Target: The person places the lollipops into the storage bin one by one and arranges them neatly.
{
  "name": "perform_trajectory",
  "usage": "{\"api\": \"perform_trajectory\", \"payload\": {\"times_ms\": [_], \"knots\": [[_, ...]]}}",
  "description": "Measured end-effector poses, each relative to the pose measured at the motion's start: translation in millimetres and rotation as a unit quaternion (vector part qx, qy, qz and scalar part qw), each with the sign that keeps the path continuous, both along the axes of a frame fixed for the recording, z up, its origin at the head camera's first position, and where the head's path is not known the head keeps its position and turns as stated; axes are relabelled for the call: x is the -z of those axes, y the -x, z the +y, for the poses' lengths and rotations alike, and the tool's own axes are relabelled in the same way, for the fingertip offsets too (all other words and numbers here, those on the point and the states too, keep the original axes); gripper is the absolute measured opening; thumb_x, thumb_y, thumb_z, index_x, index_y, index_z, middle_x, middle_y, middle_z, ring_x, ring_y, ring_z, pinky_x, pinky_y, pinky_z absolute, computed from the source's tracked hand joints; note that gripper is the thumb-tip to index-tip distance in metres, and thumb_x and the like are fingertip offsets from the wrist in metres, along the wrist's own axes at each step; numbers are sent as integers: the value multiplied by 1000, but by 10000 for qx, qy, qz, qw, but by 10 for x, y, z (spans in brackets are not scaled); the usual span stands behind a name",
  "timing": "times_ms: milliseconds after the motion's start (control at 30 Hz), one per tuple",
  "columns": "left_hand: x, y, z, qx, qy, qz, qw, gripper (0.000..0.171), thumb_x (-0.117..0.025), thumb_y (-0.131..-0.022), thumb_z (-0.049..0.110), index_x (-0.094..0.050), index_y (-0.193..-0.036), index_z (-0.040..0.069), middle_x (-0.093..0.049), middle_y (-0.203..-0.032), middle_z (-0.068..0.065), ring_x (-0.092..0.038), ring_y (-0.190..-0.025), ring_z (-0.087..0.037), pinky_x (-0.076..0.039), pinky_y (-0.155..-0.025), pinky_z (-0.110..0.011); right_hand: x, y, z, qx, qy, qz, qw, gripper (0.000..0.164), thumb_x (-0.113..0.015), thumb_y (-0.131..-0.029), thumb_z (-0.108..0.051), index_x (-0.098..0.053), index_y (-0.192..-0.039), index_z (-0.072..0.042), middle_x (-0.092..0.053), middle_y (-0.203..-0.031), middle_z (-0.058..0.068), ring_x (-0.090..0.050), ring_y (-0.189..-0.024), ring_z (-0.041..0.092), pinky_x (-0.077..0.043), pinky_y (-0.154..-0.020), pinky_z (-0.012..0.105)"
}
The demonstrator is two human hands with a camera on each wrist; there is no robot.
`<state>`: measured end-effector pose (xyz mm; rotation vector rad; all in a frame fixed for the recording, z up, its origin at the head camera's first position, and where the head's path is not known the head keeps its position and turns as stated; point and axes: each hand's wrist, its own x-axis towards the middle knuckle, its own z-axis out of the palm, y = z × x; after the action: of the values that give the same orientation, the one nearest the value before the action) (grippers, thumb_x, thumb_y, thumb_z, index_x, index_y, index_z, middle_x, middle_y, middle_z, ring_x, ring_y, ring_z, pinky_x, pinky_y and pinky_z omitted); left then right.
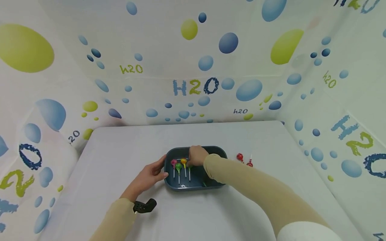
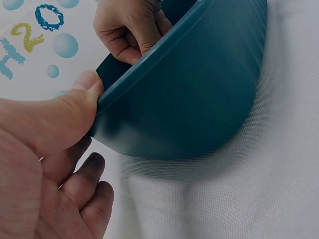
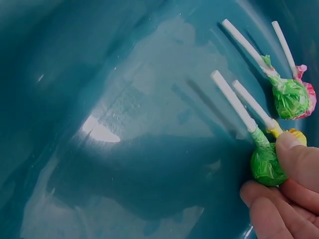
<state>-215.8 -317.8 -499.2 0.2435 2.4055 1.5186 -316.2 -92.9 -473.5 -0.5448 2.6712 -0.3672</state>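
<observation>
My left hand (image 1: pixel 148 177) grips the left end of a dark teal plastic tub (image 1: pixel 197 189), thumb at the rim and fingers against the outer wall. My right hand (image 1: pixel 197 156) reaches inside the tub. In the right wrist view its thumb and fingers pinch the wrapped head of a green lollipop (image 3: pixel 266 164), whose white stick points away from the hand. Right beside that head lies a yellow lollipop (image 1: pixel 183 161), partly covered by the thumb in the right wrist view. Another green lollipop (image 1: pixel 179 166) and a pink lollipop (image 1: pixel 173 162) lie further left in the tub.
Two red lollipops (image 1: pixel 239 156) lie on the white-covered table (image 1: pixel 129 147) to the right of the tub, one partly behind the right sleeve (image 1: pixel 241 180). A patterned sheet (image 1: pixel 163 60) rises behind the table and along both sides.
</observation>
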Motion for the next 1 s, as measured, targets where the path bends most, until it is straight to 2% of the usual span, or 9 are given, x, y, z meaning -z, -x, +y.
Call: {"api": "perform_trajectory", "payload": {"times_ms": [167, 400, 800, 1000], "knots": [[-20, -13, 11, -7, 19, 6, 10000, 78, -67, -99, 14, -24, -163, 9, -26, -167, -17, -29, -154, -38, -33, -121, -48, -25, -42, -9, 17, -69, 99, 9999, 27, -86, -83, -25, -70, -70, -8, -61, -64, -2, -52, -59, 11, -47, -55, 23], [-48, -20, 17, 68, -44, 33, 10000, 76, -66, -100, 14, -23, -163, 8, -24, -167, -19, -29, -153, -40, -34, -121, -50, -85, -92, -10, 145, -173, -10, 9997, 23, -85, -85, -26, -75, -76, -7, -67, -70, 0, -56, -63, 13, -54, -64, 26], [-64, -19, 33, 73, -101, 74, 9999, 76, -66, -100, 12, -23, -163, 7, -26, -167, -21, -29, -153, -41, -34, -121, -50, -113, -112, 21, 153, -147, -14, 9998, 24, -84, -86, -28, -75, -77, -8, -66, -70, -1, -56, -64, 13, -54, -62, 25], [-45, -19, 29, 68, -81, 89, 9999, 75, -65, -100, 11, -23, -163, 7, -24, -167, -20, -27, -154, -40, -33, -121, -50, -153, -91, 85, 45, 87, 93, 9999, 24, -84, -86, -28, -75, -83, -6, -71, -78, 2, -60, -69, 13, -58, -68, 29]]}}
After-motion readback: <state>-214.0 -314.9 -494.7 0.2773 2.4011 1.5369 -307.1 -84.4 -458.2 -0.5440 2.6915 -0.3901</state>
